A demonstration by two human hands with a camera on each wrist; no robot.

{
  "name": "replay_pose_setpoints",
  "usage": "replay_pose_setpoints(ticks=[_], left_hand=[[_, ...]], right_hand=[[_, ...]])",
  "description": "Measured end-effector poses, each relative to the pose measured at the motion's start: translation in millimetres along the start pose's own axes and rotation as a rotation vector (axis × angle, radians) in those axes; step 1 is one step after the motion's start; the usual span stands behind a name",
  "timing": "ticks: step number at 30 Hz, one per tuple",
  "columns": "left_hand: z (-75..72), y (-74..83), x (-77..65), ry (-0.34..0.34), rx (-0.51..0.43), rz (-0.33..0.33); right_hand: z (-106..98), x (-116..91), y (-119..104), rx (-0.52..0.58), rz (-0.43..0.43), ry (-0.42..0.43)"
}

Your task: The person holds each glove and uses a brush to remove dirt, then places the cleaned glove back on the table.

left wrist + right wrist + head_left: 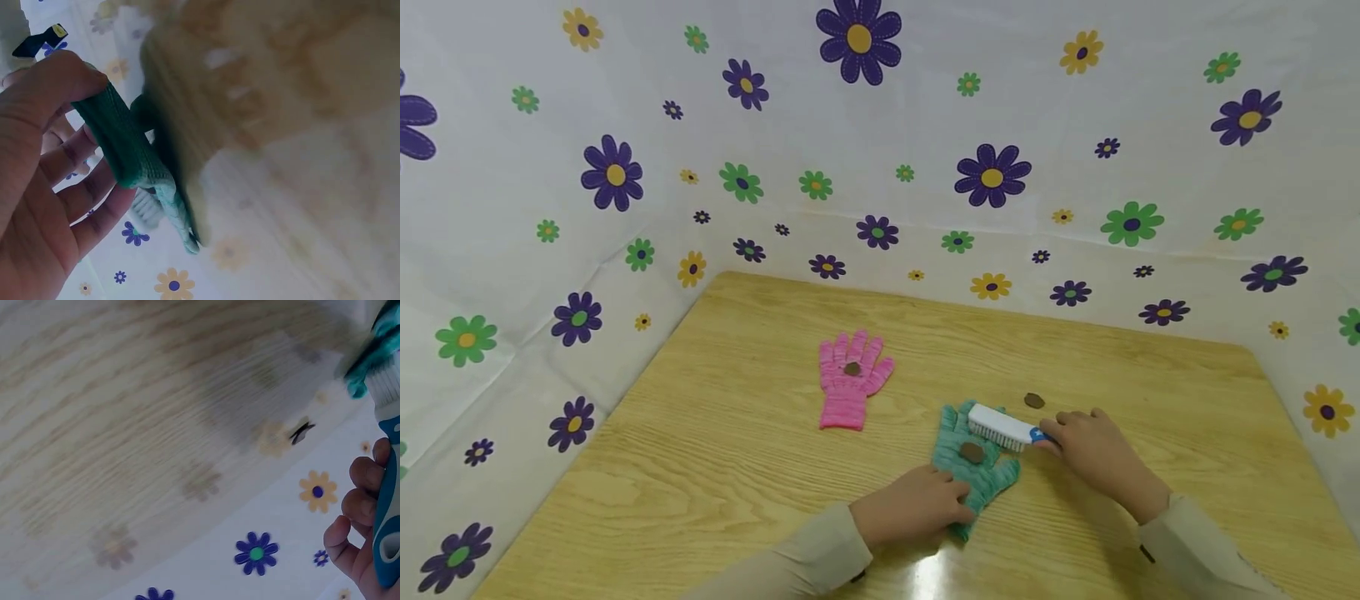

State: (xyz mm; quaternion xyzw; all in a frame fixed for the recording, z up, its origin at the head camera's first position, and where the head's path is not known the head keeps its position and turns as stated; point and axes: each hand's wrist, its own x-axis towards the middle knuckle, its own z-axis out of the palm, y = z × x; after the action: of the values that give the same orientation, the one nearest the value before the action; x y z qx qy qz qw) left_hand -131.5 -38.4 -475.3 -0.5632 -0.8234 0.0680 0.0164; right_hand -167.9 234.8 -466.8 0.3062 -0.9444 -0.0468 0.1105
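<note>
Green glove (976,473): left hand (916,503) pinches cuff (112,140)
Nearby: pink glove (844,407), brown scrap (1034,400) on desk (730,450)
Brush (996,422): right hand (1093,454) grips it, hiding part of green glove

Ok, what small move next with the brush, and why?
I'd probably draw the scrub brush toward the brown patch on the teal knitted glove: the bristles are beside that patch, the right hand holds the handle, and the left hand pinches the cuff, which should steady it.
</note>
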Motion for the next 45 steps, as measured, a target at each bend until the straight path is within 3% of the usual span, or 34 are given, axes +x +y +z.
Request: replay_pose_setpoints(ticks=[4,6,12,16,24,30,34,37,40,43,45], left_hand=[[1.9,2.5,-2.1,0.023,0.0,-0.002],[2.5,3.0,-2.8,0.03,0.001,-0.004],[2.2,-1.3,-0.5,0.022,0.03,-0.009],[2.8,-3.5,1.6,0.03,0.048,-0.009],[1.0,-2.3,3.8,0.005,-0.044,0.007],[3.1,-1.5,4.6,0.003,-0.038,0.001],[4.5,-2.3,3.4,0.009,-0.049,-0.008],[4.5,-2.9,2.7,0.013,-0.056,-0.015],[3.4,-3.8,2.4,0.009,-0.066,-0.027],[2.8,-4.8,2.6,0.011,-0.071,-0.032],[3.0,-5.3,2.9,0.022,-0.066,-0.026]], right_hand=[[0.0,-2.1,9.0,0.029,0.084,0.017],[-3.0,-3.8,9.1,0.04,0.077,0.042],[-10.3,-9.8,-10.8,0.011,-0.206,0.206],[-7.3,-14.3,-23.6,-0.016,-0.299,0.201],[2.8,-13.8,-13.6,-0.009,-0.167,0.163],[-0.1,-10.8,1.1,-0.008,-0.044,0.093],[-6.5,-10.7,6.1,0.004,0.01,0.114],[-11.4,-11.6,2.5,0.009,-0.032,0.173],[-13.2,-12.2,-8.8,0.021,-0.149,0.232],[-11.1,-13.3,-22.2,0.015,-0.234,0.218],[-8.7,-14.1,-27.4,0.016,-0.241,0.176]])
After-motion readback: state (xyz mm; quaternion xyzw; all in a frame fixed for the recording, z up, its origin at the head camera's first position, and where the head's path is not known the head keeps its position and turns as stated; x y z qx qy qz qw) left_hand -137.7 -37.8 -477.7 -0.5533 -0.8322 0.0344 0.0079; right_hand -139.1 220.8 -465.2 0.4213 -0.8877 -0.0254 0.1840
